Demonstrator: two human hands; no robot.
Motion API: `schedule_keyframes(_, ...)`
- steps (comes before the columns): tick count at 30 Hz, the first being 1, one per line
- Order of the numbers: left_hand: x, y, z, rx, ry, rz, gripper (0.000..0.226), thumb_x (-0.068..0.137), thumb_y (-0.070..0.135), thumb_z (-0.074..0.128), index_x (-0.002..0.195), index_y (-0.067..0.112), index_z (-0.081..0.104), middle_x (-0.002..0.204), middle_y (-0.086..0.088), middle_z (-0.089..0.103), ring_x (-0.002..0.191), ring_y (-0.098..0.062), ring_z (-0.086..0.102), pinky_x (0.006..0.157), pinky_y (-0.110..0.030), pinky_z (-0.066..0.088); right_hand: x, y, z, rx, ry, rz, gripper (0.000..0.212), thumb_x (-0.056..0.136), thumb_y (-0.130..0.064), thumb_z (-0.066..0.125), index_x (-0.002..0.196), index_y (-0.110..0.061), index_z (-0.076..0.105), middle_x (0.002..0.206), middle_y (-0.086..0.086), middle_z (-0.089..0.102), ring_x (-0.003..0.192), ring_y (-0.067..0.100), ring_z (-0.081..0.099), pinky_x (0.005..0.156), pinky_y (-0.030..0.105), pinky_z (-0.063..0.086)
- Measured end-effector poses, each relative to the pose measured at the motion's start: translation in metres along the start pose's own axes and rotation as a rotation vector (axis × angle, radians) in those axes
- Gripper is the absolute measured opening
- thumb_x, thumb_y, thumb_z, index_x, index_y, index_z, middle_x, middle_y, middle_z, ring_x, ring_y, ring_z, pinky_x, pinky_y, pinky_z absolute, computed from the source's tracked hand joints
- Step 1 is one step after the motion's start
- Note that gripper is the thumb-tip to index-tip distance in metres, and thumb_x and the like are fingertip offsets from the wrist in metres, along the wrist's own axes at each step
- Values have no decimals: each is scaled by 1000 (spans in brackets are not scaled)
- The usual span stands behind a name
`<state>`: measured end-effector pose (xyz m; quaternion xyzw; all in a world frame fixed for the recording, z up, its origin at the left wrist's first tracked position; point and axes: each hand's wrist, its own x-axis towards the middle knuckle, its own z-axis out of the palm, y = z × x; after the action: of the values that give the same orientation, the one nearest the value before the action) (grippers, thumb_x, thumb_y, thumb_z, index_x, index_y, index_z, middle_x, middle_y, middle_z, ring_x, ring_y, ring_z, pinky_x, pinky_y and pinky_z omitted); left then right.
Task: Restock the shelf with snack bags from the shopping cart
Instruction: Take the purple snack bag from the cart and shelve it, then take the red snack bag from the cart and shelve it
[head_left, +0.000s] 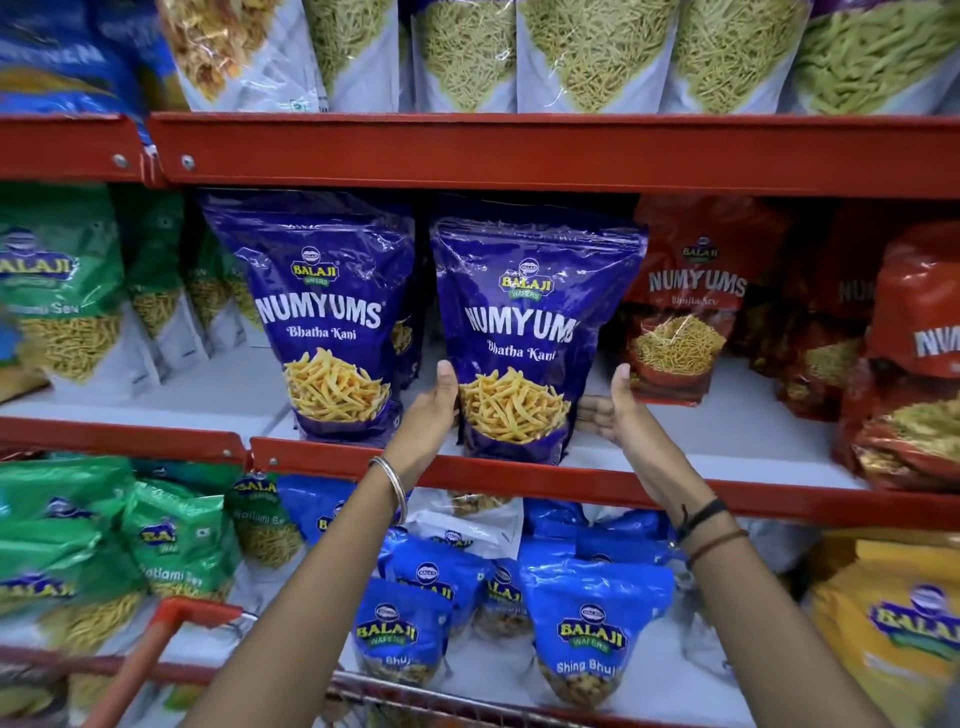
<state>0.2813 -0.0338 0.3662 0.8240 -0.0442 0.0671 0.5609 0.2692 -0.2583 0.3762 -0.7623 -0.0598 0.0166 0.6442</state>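
A purple Numyums Bhatha Kani bag (524, 332) stands upright at the front of the middle shelf (675, 486). My left hand (434, 408) presses against its lower left edge. My right hand (615, 410) is at its lower right edge, fingers apart, touching or just off the bag. A second, identical purple bag (322, 322) stands to its left. The red shopping cart's rim (171, 618) shows at the bottom left.
Red Numyums bags (680, 306) stand to the right, green Balaji bags (57, 291) to the left. Bare shelf floor lies between the purple and red bags. Blue Shing Bhujia bags (592, 629) fill the lower shelf; sev bags line the top one.
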Motion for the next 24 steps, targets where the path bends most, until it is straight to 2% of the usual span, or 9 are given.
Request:
schedule_keyframes(2, -4, -4, -4, -4, 4, -9, 55, 55, 93, 8, 64, 42, 28, 67, 15, 29, 62, -4, 31, 59, -25, 20, -8, -5, 0, -19, -18, 0, 95, 69, -72, 13, 121, -4, 54, 122, 12, 60, 97, 14, 61, 85, 18, 43)
schedule_keyframes(5, -19, 5, -4, -87, -8, -27, 58, 58, 92, 11, 69, 44, 40, 74, 13, 40, 69, -7, 39, 64, -27, 29, -19, -8, 5, -20, -25, -10, 95, 67, -74, 15, 124, -8, 52, 130, 11, 56, 109, 17, 57, 103, 28, 37)
schedule_keyframes(7, -35, 9, 7, -243, 114, 15, 65, 80, 74, 19, 103, 30, 60, 106, 3, 58, 99, -14, 53, 90, -36, 43, -32, -4, 8, 13, 54, -48, 89, 71, -73, 19, 123, -9, 53, 133, 12, 55, 116, 19, 55, 110, 35, 33)
schedule_keyframes(9, -65, 14, 21, -414, 282, 106, 54, 93, 50, 26, 126, 16, 52, 132, -1, 54, 124, -13, 49, 109, -34, 37, -55, 4, 4, 95, 137, -114, 76, 78, -67, 24, 120, -11, 55, 128, 10, 60, 115, 16, 56, 108, 34, 35)
schedule_keyframes(14, -151, -15, 67, -434, 250, 243, 42, 89, 43, 35, 117, 21, 57, 122, 9, 60, 120, -9, 54, 101, -24, 44, -138, 62, -19, 263, 159, -100, 73, 59, -80, 53, 99, -19, 63, 94, -6, 76, 93, 14, 69, 78, 18, 55)
schedule_keyframes(17, -197, -60, 103, -391, 135, 118, 36, 88, 37, 44, 114, 15, 59, 119, 8, 62, 115, -5, 56, 96, -18, 46, -193, 137, -18, 197, 210, 102, 47, 80, -60, 48, 95, -18, 63, 95, 1, 75, 82, 12, 71, 66, 15, 54)
schedule_keyframes(19, -218, -99, 130, -353, 69, -31, 30, 86, 31, 49, 109, 14, 59, 113, 5, 63, 106, 1, 59, 90, -13, 46, -233, 195, -16, 167, 272, 261, 35, 89, -44, 46, 93, -15, 64, 96, 9, 72, 74, 11, 71, 65, 22, 55)
schedule_keyframes(22, -242, -152, 168, -331, -71, -248, 22, 87, 20, 54, 106, 10, 57, 100, 0, 61, 88, 11, 59, 82, -9, 46, -284, 275, -16, 104, 276, 515, 36, 79, -42, 61, 100, -13, 67, 82, -3, 75, 76, 18, 71, 76, 40, 55)
schedule_keyframes(24, -258, -182, 191, -204, -164, -368, 17, 90, 9, 50, 105, 6, 56, 93, 2, 58, 84, 8, 60, 76, -12, 46, -309, 321, -19, 32, 226, 685, 9, 81, -22, 65, 85, -15, 69, 79, -1, 74, 82, 25, 69, 82, 49, 54)
